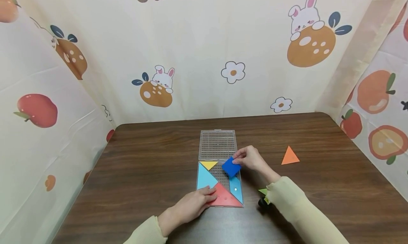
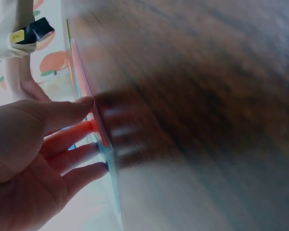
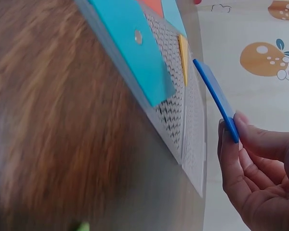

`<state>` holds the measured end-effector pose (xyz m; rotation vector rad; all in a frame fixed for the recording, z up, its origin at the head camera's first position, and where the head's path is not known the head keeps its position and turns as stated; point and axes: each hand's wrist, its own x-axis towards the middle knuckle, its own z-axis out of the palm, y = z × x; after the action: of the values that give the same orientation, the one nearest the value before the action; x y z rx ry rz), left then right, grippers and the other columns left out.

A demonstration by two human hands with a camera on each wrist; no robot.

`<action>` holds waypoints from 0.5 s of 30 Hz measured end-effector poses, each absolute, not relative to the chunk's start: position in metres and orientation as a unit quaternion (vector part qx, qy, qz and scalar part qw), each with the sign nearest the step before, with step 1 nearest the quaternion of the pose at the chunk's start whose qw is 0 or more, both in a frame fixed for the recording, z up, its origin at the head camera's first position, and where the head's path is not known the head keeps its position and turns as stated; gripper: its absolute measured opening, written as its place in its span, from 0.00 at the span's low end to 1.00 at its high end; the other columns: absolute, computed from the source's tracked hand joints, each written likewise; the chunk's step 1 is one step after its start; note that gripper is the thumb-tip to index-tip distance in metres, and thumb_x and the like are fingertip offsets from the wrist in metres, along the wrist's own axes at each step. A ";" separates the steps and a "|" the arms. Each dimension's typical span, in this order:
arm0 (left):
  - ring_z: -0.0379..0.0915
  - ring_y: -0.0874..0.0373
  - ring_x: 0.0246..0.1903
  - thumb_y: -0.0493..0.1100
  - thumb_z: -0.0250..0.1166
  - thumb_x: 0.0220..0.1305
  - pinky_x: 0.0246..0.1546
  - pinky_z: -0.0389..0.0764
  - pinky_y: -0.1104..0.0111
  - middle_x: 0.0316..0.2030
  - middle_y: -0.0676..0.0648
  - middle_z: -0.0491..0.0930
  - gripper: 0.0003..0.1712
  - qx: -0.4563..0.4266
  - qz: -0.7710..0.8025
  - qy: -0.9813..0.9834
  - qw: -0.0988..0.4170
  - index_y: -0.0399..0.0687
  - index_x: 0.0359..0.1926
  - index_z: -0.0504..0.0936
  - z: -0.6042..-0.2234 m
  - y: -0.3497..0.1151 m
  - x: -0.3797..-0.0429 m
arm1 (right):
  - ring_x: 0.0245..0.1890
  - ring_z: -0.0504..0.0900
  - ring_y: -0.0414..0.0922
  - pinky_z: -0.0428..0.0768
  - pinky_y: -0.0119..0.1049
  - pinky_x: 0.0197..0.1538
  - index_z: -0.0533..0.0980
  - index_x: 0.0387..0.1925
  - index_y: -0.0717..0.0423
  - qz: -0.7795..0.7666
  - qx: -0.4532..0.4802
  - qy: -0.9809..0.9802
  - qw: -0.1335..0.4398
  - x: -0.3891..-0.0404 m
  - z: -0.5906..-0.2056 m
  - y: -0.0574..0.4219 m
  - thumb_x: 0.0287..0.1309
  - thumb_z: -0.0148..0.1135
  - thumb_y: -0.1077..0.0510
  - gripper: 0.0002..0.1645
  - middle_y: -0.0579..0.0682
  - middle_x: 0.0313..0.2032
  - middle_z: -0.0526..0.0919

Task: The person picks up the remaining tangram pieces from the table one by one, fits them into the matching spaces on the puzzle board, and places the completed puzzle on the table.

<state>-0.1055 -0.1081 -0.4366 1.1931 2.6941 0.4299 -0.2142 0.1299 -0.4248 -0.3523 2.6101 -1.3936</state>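
Note:
Pinched by one corner between thumb and fingers of my right hand [image 1: 250,158] is a blue square tangram piece [image 1: 231,167]; the right wrist view shows it raised above the case and tilted. Below it lies the lower half of a clear hinged case [image 3: 166,139] with a dotted grid. In this half are a yellow triangle [image 1: 208,165], a large light blue triangle [image 1: 205,178], a large red triangle [image 1: 224,197] and a light blue parallelogram [image 1: 236,189] with a pale round spot. My left hand [image 1: 194,203] rests its extended fingertips on the red triangle and the case's near left edge.
The case's other half, a gridded lid [image 1: 218,145], lies unfolded behind. An orange triangle [image 1: 290,156] sits on the wooden table [image 1: 153,155] to the right. A green piece [image 1: 263,191] is partly hidden by the right sleeve, with a black wrist device [image 1: 263,203] beside it.

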 end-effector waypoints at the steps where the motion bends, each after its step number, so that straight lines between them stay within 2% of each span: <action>1: 0.63 0.54 0.56 0.41 0.54 0.63 0.51 0.69 0.65 0.56 0.48 0.69 0.18 0.399 0.145 0.902 0.083 0.45 0.54 0.74 -0.437 -0.108 -0.106 | 0.18 0.76 0.40 0.78 0.33 0.24 0.80 0.28 0.67 -0.466 -0.117 0.873 0.082 -0.215 -0.425 0.128 0.43 0.67 0.65 0.08 0.52 0.22 0.80; 15: 0.64 0.53 0.56 0.40 0.54 0.63 0.51 0.69 0.65 0.56 0.47 0.69 0.17 0.405 0.146 0.900 0.067 0.44 0.53 0.75 -0.438 -0.108 -0.105 | 0.17 0.76 0.40 0.78 0.34 0.24 0.80 0.27 0.65 -0.459 -0.100 0.877 0.103 -0.220 -0.429 0.106 0.43 0.67 0.66 0.06 0.50 0.20 0.80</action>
<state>-0.1053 -0.1080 -0.4375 1.2199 2.7141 0.4387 -0.2196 0.1056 -0.4294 -0.2945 2.5875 -1.3560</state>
